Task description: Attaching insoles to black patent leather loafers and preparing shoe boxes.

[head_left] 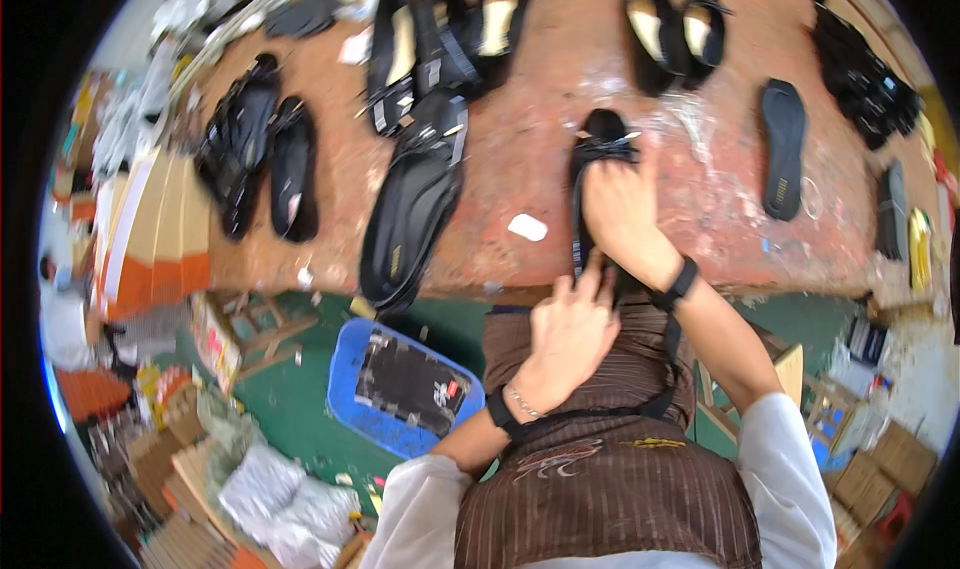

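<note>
A black shoe (605, 129) with a bow across its front lies on the worktable, toe pointing away from me, heel end at the near edge. My right hand (622, 209) is closed on its upper just behind the bow, and its fingertips are hidden. At the heel end, my left hand (575, 329) grips the shoe's edge with its fingers pointing forward. Both hands cover most of the shoe's opening. To the left, a black insole-lined shoe (405, 224) reaches over the table edge. A loose black insole (783, 149) lies to the right.
The worn reddish worktable (530, 159) carries more black shoes (292, 174) at the left, a pair (655, 34) at the far side and a black pile (865, 79) at far right. A white tag (527, 228) lies near the middle. Below stands a blue basin (345, 379) holding a dark box.
</note>
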Motion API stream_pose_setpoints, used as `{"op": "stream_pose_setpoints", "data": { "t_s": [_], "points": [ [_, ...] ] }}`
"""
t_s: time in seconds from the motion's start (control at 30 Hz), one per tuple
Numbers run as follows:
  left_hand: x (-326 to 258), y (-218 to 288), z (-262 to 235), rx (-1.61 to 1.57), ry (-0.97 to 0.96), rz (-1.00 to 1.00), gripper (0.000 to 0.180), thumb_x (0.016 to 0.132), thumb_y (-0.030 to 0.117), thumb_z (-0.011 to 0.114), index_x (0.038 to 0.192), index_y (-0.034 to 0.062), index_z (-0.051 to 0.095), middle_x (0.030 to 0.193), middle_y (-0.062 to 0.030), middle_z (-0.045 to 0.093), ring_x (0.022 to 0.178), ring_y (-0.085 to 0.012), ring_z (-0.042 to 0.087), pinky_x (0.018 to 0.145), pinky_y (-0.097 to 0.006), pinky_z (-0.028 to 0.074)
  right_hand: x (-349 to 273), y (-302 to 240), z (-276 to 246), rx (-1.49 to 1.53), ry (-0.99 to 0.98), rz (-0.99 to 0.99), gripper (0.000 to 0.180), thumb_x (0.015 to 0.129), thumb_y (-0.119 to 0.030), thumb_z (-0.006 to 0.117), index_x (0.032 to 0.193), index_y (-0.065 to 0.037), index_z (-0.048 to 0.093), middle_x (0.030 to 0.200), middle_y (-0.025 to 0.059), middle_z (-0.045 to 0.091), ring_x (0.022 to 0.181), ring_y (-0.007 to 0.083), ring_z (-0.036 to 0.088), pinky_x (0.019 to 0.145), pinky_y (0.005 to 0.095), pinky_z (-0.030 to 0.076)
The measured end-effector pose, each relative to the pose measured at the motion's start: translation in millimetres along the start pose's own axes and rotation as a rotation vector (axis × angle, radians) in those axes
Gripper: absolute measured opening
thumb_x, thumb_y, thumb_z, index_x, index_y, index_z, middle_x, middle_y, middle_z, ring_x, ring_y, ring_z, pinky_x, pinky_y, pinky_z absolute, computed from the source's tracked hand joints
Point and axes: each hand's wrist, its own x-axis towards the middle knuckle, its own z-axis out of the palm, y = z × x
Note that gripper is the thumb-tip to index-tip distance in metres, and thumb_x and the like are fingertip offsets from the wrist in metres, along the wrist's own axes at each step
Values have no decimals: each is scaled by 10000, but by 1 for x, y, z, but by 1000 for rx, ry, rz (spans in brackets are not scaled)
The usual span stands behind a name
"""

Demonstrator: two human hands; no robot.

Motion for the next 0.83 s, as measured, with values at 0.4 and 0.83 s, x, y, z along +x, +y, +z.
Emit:
{"op": "stream_pose_setpoints", "data": {
  "t_s": [0.4, 0.83],
  "points": [
    [-33, -54, -131, -52, 354, 76, 182, 727, -3, 758, 873, -52, 661, 1107, -176, 652, 1230, -416, 550, 1021, -453, 412, -62, 170, -86, 884, 454, 468, 221, 845, -74, 633, 1032, -28, 741, 967, 199, 727, 937, 301, 719, 805, 366, 550],
    [-65, -113, -117, 505, 187, -408, 316, 908, 255, 661, 798, -23, 559, 809, -170, 555, 1062, -412, 516, 1137, -614, 239, -34, 299, -1, 1163, 311, 761, 471, 929, -235, 686, 1263, 83, 592, 1121, 208, 696, 1051, 248, 660, 910, 342, 498]
  ]
}}
